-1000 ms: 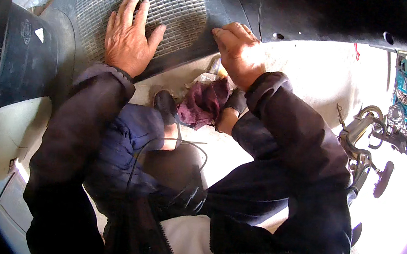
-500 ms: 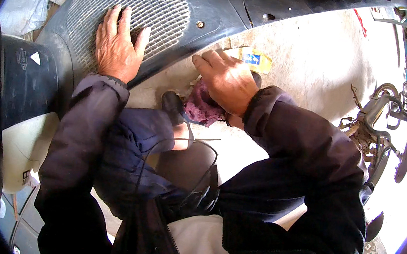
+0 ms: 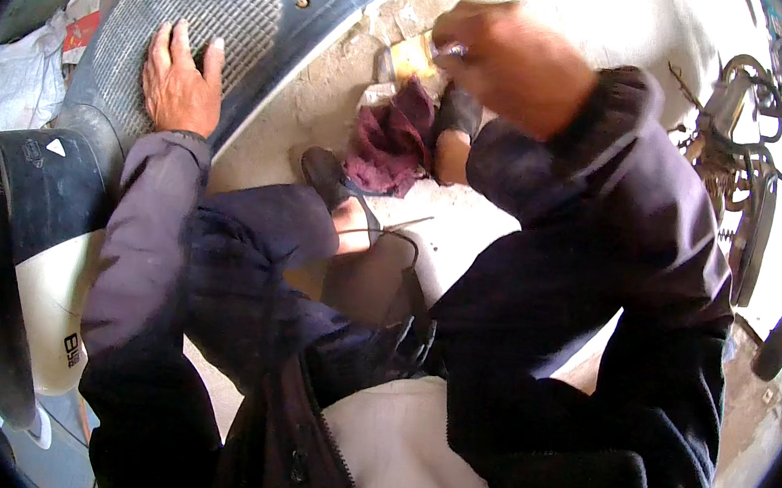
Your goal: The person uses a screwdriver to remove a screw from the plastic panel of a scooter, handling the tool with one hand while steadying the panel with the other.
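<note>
My left hand lies open, fingers spread, on the ribbed mat of a dark scooter footboard. A screw fitting sits beside the mat. My right hand is raised right of the footboard with its fingers curled, a small shiny bit at the fingertips that I cannot make out. Partly behind it on the floor are a yellow container and a crumpled purple rag, between my feet.
A black and cream scooter body stands along my left. Pale plastic sacks lie at the upper left. A metal frame with pedals stands at the right. The dusty concrete floor runs under the footboard's edge.
My right hand has left the footboard's edge and moved right and upward, fingers curled. My left hand stays on the mat. The view has shifted, and the footboard sits further left and higher.
</note>
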Tool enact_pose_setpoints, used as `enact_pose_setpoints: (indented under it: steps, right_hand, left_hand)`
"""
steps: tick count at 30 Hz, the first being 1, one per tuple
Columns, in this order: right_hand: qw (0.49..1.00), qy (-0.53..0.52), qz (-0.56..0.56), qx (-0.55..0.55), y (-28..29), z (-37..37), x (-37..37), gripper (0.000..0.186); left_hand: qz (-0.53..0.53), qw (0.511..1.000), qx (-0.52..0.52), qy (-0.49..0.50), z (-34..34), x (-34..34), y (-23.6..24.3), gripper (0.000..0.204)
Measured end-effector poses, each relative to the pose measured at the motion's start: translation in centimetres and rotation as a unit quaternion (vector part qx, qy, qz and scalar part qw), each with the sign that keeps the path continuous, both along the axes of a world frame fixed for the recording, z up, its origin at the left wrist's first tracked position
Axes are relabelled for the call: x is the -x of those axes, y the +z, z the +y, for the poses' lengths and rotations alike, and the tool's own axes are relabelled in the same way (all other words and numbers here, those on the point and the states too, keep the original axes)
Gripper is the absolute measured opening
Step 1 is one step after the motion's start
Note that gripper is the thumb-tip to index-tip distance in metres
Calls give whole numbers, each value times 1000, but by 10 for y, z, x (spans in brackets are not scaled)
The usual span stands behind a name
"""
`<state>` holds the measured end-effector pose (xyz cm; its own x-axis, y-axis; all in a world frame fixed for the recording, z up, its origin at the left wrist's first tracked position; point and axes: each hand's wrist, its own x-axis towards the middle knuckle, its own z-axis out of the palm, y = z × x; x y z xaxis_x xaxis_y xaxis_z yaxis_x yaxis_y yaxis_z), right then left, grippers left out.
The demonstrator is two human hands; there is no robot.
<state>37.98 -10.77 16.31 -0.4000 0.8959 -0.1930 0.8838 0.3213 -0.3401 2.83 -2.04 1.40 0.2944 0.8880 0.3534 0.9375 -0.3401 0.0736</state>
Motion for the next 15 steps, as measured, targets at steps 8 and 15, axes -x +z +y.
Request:
enact_pose_setpoints:
  steps: [8,15]
  right_hand:
    - [957,-260,9,-128,41,-152,-49,15]
    - [883,-382,86,-258,37,-231,-52,28]
  left_hand:
    - [48,999,3,6,10,9,-18,64]
    - [74,993,85,36,-2,20,-18,64]
